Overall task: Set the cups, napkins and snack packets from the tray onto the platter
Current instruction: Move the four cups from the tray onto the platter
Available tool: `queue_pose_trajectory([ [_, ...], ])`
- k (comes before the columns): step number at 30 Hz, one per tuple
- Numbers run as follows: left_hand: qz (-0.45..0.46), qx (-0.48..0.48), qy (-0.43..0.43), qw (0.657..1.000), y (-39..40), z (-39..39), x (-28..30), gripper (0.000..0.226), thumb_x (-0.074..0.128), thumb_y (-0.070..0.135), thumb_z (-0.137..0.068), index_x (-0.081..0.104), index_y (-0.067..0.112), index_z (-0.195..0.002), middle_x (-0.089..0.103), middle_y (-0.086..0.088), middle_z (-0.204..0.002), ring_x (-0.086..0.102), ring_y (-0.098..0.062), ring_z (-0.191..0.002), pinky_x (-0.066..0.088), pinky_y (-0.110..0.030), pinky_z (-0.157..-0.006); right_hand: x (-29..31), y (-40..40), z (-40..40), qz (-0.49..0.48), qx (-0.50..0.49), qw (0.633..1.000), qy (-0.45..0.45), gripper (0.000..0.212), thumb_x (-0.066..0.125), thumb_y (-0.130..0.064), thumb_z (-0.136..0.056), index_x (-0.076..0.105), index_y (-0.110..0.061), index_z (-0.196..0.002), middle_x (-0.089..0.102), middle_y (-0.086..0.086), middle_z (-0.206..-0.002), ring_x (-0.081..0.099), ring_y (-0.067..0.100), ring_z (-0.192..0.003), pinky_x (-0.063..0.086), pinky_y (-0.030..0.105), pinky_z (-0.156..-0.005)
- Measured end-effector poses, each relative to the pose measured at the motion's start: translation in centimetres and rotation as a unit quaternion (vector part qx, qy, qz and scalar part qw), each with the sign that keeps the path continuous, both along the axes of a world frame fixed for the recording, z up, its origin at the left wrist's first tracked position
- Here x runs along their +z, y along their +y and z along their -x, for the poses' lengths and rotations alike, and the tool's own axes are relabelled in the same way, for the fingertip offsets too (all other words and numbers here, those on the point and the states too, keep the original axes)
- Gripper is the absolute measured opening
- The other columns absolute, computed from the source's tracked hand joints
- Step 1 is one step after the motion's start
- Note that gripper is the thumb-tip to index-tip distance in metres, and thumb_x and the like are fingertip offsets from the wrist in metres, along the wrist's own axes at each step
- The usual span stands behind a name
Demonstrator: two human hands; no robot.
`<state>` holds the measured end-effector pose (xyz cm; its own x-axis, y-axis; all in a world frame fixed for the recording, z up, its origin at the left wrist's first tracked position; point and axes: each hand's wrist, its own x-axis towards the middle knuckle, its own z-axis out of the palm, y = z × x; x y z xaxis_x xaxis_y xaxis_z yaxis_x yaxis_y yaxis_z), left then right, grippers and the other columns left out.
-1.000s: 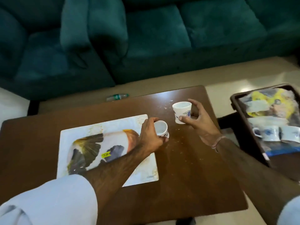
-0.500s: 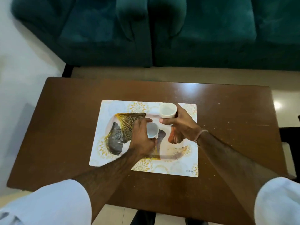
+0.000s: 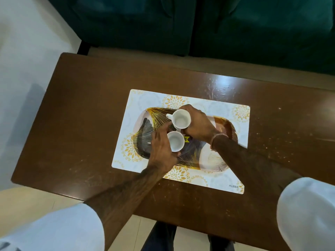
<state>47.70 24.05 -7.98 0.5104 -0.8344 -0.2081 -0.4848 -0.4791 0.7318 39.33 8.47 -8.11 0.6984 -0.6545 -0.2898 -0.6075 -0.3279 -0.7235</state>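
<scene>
Brown table [image 3: 90,124], platter [image 3: 217,160] on placemat [image 3: 137,98]. Left hand [image 3: 161,151] grips cup [image 3: 175,141]; right hand [image 3: 199,124] grips second cup [image 3: 181,119], at 12 o'clock of the first, nearly touching, over platter's centre.

Two cups over the platter

We are gripping a near cup [image 3: 175,141] in our left hand [image 3: 161,151] and a far cup [image 3: 181,118] in our right hand [image 3: 199,124], above the platter [image 3: 213,160].
</scene>
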Motion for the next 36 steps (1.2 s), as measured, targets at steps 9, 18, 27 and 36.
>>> queue_pose_trajectory([
  [9,0.028,0.001,0.008,1.0,0.2,0.5,-0.7,0.101,0.088,0.006,-0.061,0.03,0.014,-0.143,0.041,-0.012,-0.137,0.043,-0.025,-0.124,0.047,-0.043,-0.098,0.0,-0.3,-0.1,0.021,0.066,0.998,-0.002,0.06,0.083,-0.019,-0.072,0.056,-0.016,-0.125,0.066,0.005,-0.122,0.063,0.029,-0.107,0.046,0.031,-0.086],
  [18,0.033,-0.024,-0.131,0.991,-0.8,0.9,2.4,0.086,0.076,0.052,-0.067,0.039,0.015,-0.136,0.042,-0.01,-0.143,0.038,-0.029,-0.132,0.033,-0.048,-0.108,2.0,-1.8,4.2,-0.068,-0.022,0.997,0.008,0.08,0.078,-0.006,-0.069,0.043,-0.025,-0.139,0.058,0.006,-0.135,0.057,0.017,-0.108,0.046,0.023,-0.081],
  [27,0.036,-0.164,-0.054,0.984,-13.0,11.2,8.7,0.045,0.07,0.034,-0.078,0.056,0.023,-0.12,0.058,0.002,-0.122,0.052,-0.022,-0.112,0.044,-0.048,-0.094,7.8,-6.8,20.2,0.008,-0.181,0.983,0.011,0.063,0.075,-0.024,-0.082,0.048,-0.016,-0.138,0.057,0.005,-0.137,0.063,0.026,-0.108,0.053,0.034,-0.089],
  [36,-0.015,-0.279,0.068,0.958,-21.8,32.0,9.5,0.037,0.074,0.032,-0.084,0.061,0.018,-0.116,0.062,0.001,-0.116,0.059,-0.014,-0.101,0.054,-0.031,-0.086,10.4,-10.8,40.9,0.043,-0.343,0.937,0.048,0.057,0.074,-0.026,-0.082,0.052,-0.016,-0.133,0.058,0.004,-0.134,0.059,0.021,-0.113,0.05,0.033,-0.097],
])
